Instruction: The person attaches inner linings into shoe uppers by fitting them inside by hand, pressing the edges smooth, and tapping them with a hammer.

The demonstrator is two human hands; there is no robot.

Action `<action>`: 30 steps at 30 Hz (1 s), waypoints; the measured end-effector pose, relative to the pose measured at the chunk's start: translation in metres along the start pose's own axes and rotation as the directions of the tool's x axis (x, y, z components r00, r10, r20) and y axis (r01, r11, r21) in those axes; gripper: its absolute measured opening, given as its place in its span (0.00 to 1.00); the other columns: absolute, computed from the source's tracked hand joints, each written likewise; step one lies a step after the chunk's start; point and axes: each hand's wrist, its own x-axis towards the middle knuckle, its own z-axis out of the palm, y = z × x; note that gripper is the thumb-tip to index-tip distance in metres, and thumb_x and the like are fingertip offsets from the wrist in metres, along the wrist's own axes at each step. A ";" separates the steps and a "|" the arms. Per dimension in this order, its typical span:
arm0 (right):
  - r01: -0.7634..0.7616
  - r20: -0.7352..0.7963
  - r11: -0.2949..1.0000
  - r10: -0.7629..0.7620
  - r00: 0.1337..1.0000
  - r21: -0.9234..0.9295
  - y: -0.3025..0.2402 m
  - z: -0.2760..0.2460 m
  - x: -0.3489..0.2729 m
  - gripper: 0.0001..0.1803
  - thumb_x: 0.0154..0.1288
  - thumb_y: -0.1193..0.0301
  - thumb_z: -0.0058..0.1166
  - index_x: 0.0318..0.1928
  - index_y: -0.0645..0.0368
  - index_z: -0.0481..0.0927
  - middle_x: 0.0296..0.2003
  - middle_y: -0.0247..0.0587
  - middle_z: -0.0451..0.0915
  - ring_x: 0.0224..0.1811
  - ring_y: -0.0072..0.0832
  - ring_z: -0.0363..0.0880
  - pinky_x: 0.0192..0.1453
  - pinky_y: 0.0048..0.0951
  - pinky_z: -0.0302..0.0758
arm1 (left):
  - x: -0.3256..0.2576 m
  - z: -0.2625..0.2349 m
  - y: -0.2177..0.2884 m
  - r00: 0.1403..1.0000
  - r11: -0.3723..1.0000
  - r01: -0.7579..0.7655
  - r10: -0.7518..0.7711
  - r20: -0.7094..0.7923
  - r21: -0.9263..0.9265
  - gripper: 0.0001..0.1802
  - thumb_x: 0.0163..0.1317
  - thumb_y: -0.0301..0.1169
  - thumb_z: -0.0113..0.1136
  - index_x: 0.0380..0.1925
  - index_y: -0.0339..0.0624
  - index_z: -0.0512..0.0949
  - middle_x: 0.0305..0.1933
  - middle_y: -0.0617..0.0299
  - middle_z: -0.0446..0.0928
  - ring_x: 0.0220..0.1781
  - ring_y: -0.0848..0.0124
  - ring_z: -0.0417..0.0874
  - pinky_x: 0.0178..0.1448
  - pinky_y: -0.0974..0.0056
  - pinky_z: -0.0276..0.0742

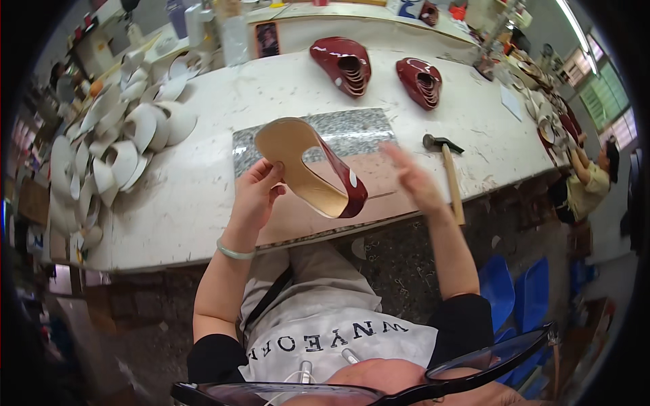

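A shoe upper (318, 193) with a tan lining and a glossy dark red outside is pinched at its left edge by my left hand (256, 193), thumb on the lining. It is held up over the work slab. To its right, my right hand (413, 179) is in the air, blurred by motion, with fingers stretched out and nothing seen in them. The hammer (452, 176), with a dark head and wooden handle, lies on the table just beyond that hand. Beneath the upper is a speckled grey stone slab (359, 128), its near part a plain pinkish surface.
Curved white pieces (125, 162) are heaped on the left of the white table (169, 223). Two nested stacks of red uppers, a larger one (342, 64) and a smaller one (420, 82), lie at the back. Blue chairs (531, 291) and another person (589, 183) are at the right.
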 end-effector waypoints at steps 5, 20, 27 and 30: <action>-0.182 -0.036 0.792 0.249 0.968 0.583 -0.023 0.048 0.045 0.15 0.72 0.71 0.50 0.55 0.66 0.74 0.44 0.31 0.79 0.45 0.17 0.73 0.53 0.21 0.70 | 0.030 0.014 0.005 0.998 0.987 -0.026 0.033 -0.044 0.158 0.15 0.68 0.37 0.58 0.49 0.42 0.76 0.44 0.68 0.78 0.42 0.80 0.76 0.43 0.72 0.71; -0.133 -0.313 0.580 -0.222 0.924 -0.804 0.146 0.014 0.231 0.21 0.53 0.74 0.58 0.49 0.60 0.71 0.48 0.51 0.70 0.54 0.49 0.69 0.58 0.45 0.68 | -0.027 -0.141 0.067 0.802 0.736 -0.151 0.481 -0.353 0.660 0.17 0.63 0.31 0.61 0.50 0.38 0.75 0.45 0.63 0.76 0.44 0.75 0.76 0.44 0.70 0.73; -0.388 -0.397 0.188 -0.011 0.918 -0.902 0.125 0.019 0.248 0.31 0.53 0.66 0.65 0.58 0.51 0.68 0.59 0.37 0.66 0.60 0.38 0.68 0.57 0.57 0.63 | 0.051 -0.216 0.139 0.504 -0.193 0.008 0.848 0.162 0.981 0.21 0.58 0.30 0.61 0.51 0.37 0.72 0.54 0.50 0.73 0.59 0.51 0.67 0.65 0.52 0.64; -0.189 -0.269 0.397 -0.155 0.951 -0.898 0.111 0.037 0.240 0.31 0.54 0.66 0.65 0.58 0.53 0.68 0.59 0.38 0.67 0.60 0.40 0.68 0.59 0.52 0.61 | 0.100 -0.265 0.151 0.519 -0.108 0.156 0.854 0.012 0.982 0.20 0.60 0.32 0.59 0.51 0.35 0.73 0.56 0.47 0.71 0.63 0.49 0.64 0.66 0.51 0.63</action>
